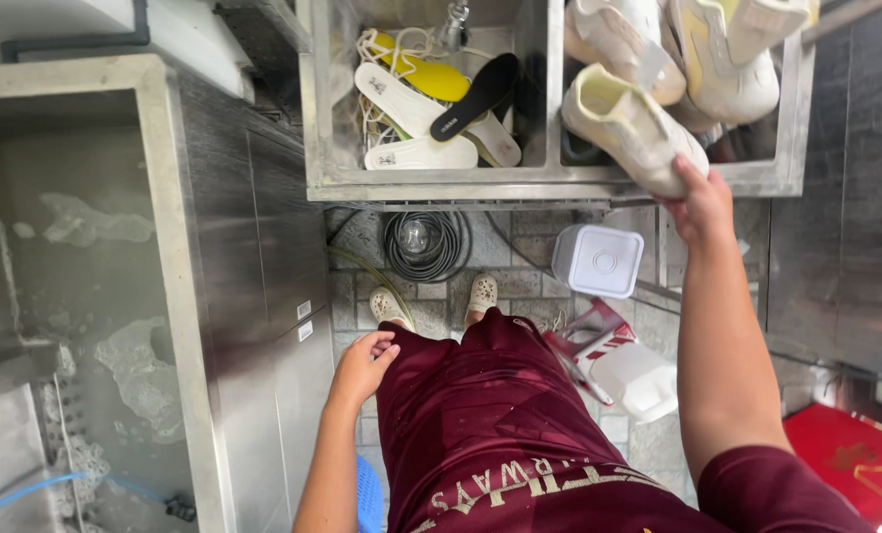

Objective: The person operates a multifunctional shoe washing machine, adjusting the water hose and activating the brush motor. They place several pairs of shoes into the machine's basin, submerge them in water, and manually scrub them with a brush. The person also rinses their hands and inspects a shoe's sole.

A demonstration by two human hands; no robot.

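Observation:
My right hand (699, 202) reaches up to the right basin of a steel double sink (550, 183) and grips the heel of a cream sneaker (630, 126) lying over the basin's front rim. More pale sneakers (717, 59) are piled behind it. My left hand (362, 367) hangs loosely by my thigh, fingers curled, holding nothing. The left basin holds several loose insoles, white, yellow (423, 71) and black (476, 97), with tangled laces.
A steel tub of soapy water (86, 296) stands on the left. Under the sink lie a coiled hose (423, 242), a white square container (599, 260) and a white jug with a red handle (624, 365). A red mat (845, 459) lies at the right.

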